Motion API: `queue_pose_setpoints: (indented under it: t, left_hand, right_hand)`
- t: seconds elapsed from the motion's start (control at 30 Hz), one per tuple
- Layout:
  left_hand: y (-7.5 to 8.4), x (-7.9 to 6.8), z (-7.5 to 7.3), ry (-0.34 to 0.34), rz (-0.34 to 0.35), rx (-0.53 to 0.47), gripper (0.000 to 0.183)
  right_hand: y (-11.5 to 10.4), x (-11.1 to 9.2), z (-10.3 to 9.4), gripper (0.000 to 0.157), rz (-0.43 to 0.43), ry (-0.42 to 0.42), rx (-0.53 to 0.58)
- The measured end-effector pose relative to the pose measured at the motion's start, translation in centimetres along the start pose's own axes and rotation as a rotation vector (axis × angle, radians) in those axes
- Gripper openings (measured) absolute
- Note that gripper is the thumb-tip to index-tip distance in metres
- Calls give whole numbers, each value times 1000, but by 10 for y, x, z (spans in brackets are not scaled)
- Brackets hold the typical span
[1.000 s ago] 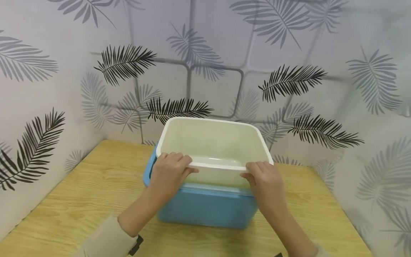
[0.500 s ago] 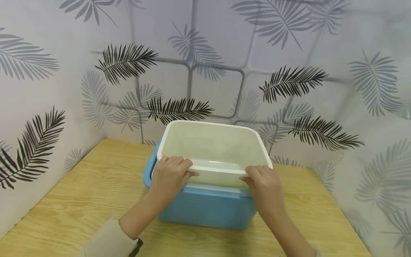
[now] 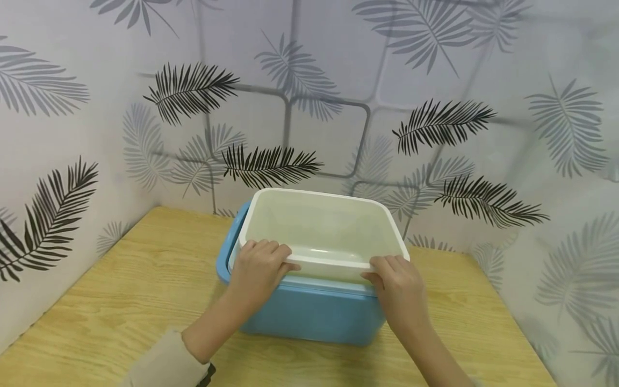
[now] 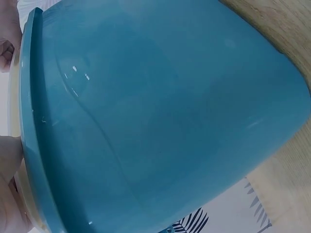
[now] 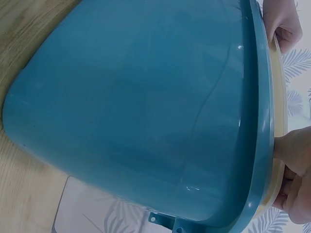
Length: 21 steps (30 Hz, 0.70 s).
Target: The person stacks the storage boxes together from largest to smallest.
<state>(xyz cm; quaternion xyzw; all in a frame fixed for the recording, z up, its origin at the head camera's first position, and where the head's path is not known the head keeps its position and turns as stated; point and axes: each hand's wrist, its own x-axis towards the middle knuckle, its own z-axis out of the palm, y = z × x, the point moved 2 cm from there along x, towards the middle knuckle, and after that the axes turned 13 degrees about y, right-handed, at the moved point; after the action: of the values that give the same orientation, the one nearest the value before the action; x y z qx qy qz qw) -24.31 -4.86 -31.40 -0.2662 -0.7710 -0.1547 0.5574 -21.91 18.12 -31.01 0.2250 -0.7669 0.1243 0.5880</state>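
A cream-white rectangular tub stands partly inside a larger light-blue tub, its rim raised above the blue one. My left hand grips the near rim toward the left corner, fingers over the edge and thumb below. Toward the right corner, my right hand holds the same rim in a like way. In the left wrist view the blue wall fills most of the picture. The right wrist view has a strip of the cream tub showing past the blue rim, with my right thumb against it.
The tubs stand on a wood-grain table. Behind and on both sides rise walls covered in pale paper with grey and black leaf prints. A small blue tab with holes sticks out from the blue tub's rim.
The cream tub has sunk a little lower into the blue tub, and both my hands have come down with its rim. The blue tub stays about where it was.
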Motion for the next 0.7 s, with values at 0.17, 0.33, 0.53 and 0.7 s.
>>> queue_pose_setpoints:
  t: [0.17, 0.33, 0.53, 0.7]
  left_hand:
    - [1, 0, 0, -31, -23, -27, 26]
    - [-1, 0, -1, -74, -51, -56, 24]
    - [-4, -2, -6, -145, -64, -81, 26]
    - [-6, -4, -10, -157, -23, -127, 31]
  right_hand:
    - [0, -1, -1, 26, -5, -31, 8]
    - [2, 2, -3, 30, -4, -92, 34]
    - [4, 1, -5, 20, 30, -164, 101]
    - [3, -2, -6, 17, 20, -149, 122]
